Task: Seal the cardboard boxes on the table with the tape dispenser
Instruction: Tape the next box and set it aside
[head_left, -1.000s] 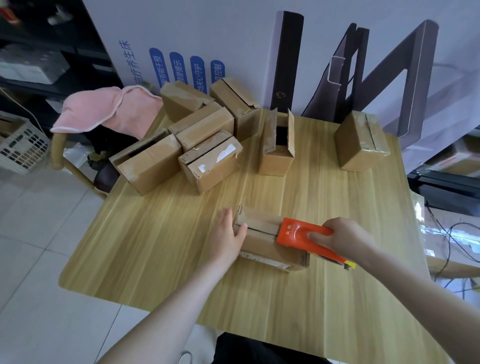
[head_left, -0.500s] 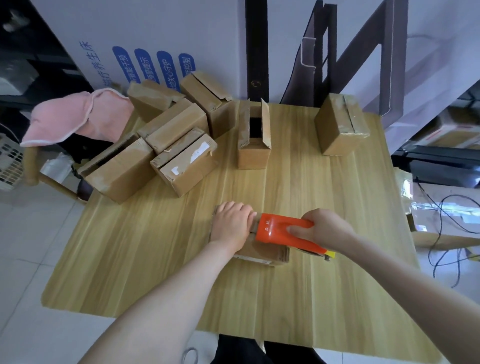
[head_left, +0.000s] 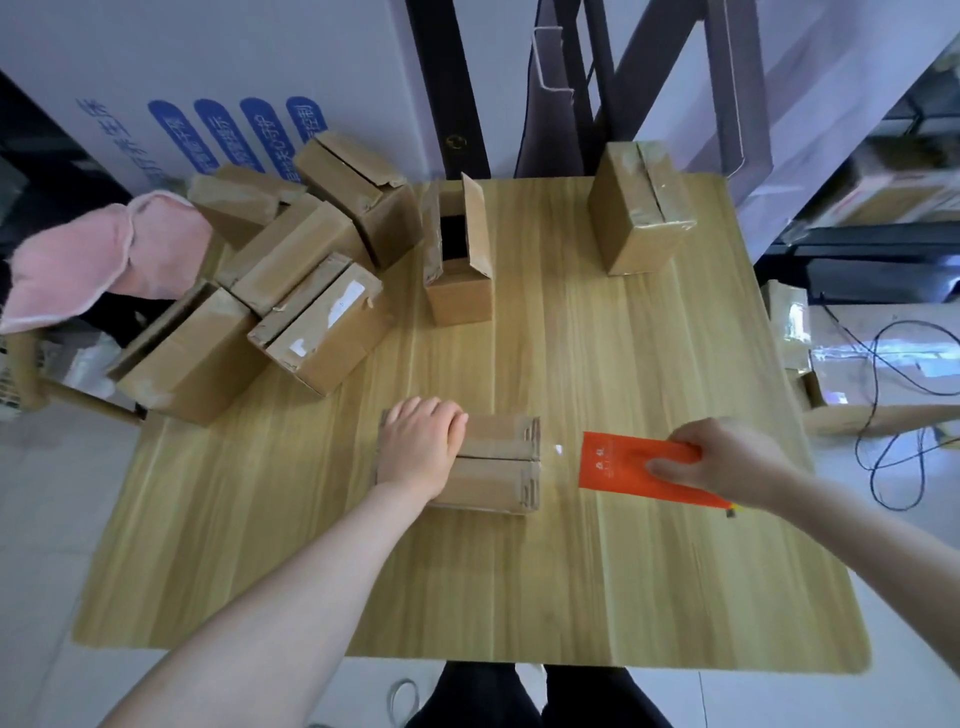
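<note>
Several cardboard boxes sit on the wooden table. A loose pile of boxes crowds the far-left corner, one taped box stands far right, and one open-topped box stands mid-back with its flaps up. The working box lies near centre, flaps closed, with the seam running left to right. The left hand lies flat on the box's left half, fingers straight and close together, pressing the flaps down. The right hand is clamped on the orange tape dispenser, thumb on top and fingers curled round the far edge. The dispenser sits just off the box's right end, apart from it and low over the table. A small glint in the gap may be clear tape spanning from box to dispenser, but I can't confirm that. I also can't tell whether tape covers the seam. My read is that this is the end of a seam pass on this box, with the tape not yet cut. The next move calls for tilting the dispenser so the blade bites, severing the tape and then rubbing the tail down onto the right end face. The left hand should keep the flaps pinned until then. The pile and the open box look unsealed, so most of the job is left.
</note>
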